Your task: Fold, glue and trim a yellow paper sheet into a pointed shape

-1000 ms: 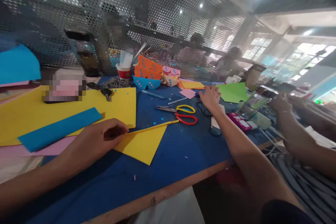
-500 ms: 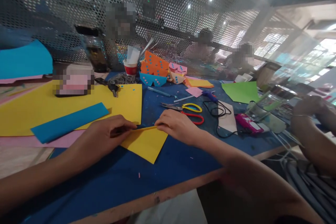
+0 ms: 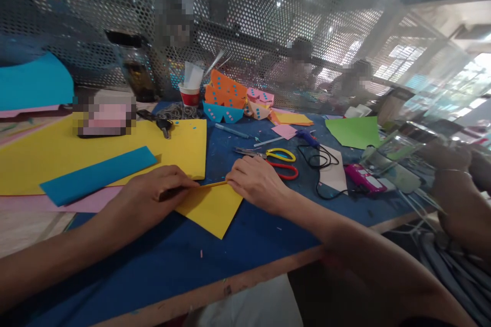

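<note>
A folded yellow paper triangle (image 3: 213, 208) lies on the blue table (image 3: 264, 225) in front of me. My left hand (image 3: 153, 196) is closed, pinching the left end of the paper's folded top edge. My right hand (image 3: 255, 181) is closed on the right end of that same edge, its fingers pressing it down. A large yellow sheet (image 3: 95, 150) lies just behind my left hand, with a blue paper strip (image 3: 97, 173) on it and a pink sheet (image 3: 88, 203) under it.
Scissors with yellow and red handles (image 3: 278, 162) lie behind my right hand, beside a black cable (image 3: 320, 161) and a pink device (image 3: 362, 178). Folded orange, pink and blue paper pieces (image 3: 226, 99), a red cup (image 3: 191, 94) and green paper (image 3: 353, 132) sit farther back. Another person's arm (image 3: 460, 199) is at the right.
My right hand came back from the far side of the table near the green paper and closed on the right end of the yellow paper's fold. My left hand kept its hold.
</note>
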`<control>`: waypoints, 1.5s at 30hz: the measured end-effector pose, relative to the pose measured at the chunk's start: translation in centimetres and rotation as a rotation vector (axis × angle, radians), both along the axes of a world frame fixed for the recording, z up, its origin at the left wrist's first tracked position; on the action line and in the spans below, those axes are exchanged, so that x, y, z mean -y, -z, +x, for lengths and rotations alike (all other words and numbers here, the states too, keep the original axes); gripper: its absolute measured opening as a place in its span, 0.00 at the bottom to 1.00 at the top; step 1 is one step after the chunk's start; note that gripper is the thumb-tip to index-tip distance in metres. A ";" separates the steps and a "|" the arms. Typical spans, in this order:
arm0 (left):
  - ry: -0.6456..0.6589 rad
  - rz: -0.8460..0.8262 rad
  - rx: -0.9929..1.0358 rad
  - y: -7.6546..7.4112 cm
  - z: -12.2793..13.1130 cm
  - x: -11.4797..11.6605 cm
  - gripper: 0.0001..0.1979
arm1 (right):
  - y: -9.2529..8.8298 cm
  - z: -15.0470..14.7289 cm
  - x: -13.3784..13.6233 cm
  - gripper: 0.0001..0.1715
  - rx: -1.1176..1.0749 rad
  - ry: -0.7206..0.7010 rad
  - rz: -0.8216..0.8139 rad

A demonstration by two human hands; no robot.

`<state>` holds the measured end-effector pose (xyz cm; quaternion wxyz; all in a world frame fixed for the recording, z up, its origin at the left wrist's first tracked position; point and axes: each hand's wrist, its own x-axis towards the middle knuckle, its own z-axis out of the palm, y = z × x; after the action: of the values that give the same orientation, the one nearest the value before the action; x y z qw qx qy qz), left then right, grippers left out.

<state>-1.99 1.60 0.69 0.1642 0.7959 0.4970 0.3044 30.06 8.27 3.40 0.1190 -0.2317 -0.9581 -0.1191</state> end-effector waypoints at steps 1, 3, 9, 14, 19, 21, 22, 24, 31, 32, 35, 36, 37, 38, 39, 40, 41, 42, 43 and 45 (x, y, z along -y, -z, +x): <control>-0.002 0.009 0.002 0.1 0.0 0.0 0.16 | -0.1 0.0 0.1 0.13 0.016 0.001 0.013; 0.003 0.020 -0.005 0.2 -0.1 0.0 0.15 | -0.3 -0.1 0.2 0.14 0.037 0.006 0.020; 0.021 0.083 -0.040 0.1 -0.1 0.1 0.16 | -0.6 -0.1 0.4 0.16 0.040 0.012 0.000; 0.041 0.147 -0.064 0.2 -0.2 0.1 0.15 | -0.2 0.2 0.3 0.14 0.053 -0.009 0.029; 0.065 0.217 -0.099 0.6 -0.3 0.1 0.16 | 0.2 0.6 0.1 0.17 0.029 -0.069 0.085; 0.054 0.250 -0.102 1.0 -0.2 0.1 0.18 | 0.3 0.7 0.1 0.18 0.017 -0.085 0.094; 0.049 0.264 -0.103 1.1 -0.2 0.2 0.18 | 0.2 0.7 0.1 0.18 0.014 -0.089 0.093; 0.046 0.284 -0.101 1.2 -0.2 0.3 0.18 | 0.2 0.8 0.2 0.18 0.008 -0.093 0.094; 0.086 0.279 -0.096 0.8 0.1 0.7 0.16 | 0.3 1.1 0.3 0.18 -0.011 -0.117 0.131; 0.084 0.278 -0.099 0.7 0.2 0.7 0.16 | 0.4 1.2 0.3 0.18 -0.023 -0.124 0.140; 0.088 0.281 -0.116 0.7 0.3 0.8 0.18 | 0.4 1.2 0.2 0.17 -0.033 -0.131 0.148; 0.091 0.290 -0.119 0.7 0.3 0.8 0.18 | 0.4 1.2 0.2 0.16 -0.025 -0.131 0.143; 0.098 0.297 -0.126 0.6 0.3 0.8 0.19 | 0.4 1.3 0.2 0.16 -0.017 -0.130 0.136; 0.107 0.303 -0.135 0.5 0.4 0.9 0.19 | 0.4 1.3 0.2 0.15 -0.011 -0.129 0.130; 0.114 0.309 -0.143 0.4 0.4 0.9 0.19 | 0.3 1.3 0.2 0.14 -0.005 -0.126 0.123; 0.121 0.315 -0.153 0.2 0.4 0.9 0.19 | 0.3 1.4 0.3 0.14 0.001 -0.123 0.116; 0.125 0.318 -0.164 0.1 0.4 0.9 0.19 | 0.2 1.4 0.3 0.14 0.006 -0.120 0.109; 0.128 0.319 -0.174 0.0 0.4 0.9 0.19 | 0.1 1.4 0.4 0.14 0.011 -0.118 0.103; 0.127 0.317 -0.182 -0.1 0.3 0.9 0.20 | 0.0 1.4 0.5 0.14 0.018 -0.115 0.098; 0.126 0.308 -0.196 -0.1 0.2 1.0 0.20 | -0.3 1.4 0.7 0.14 0.031 -0.109 0.091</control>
<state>-1.75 0.61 0.78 0.0101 0.8670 0.4072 0.2871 31.41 7.60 3.67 0.1207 -0.1718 -0.9646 -0.1595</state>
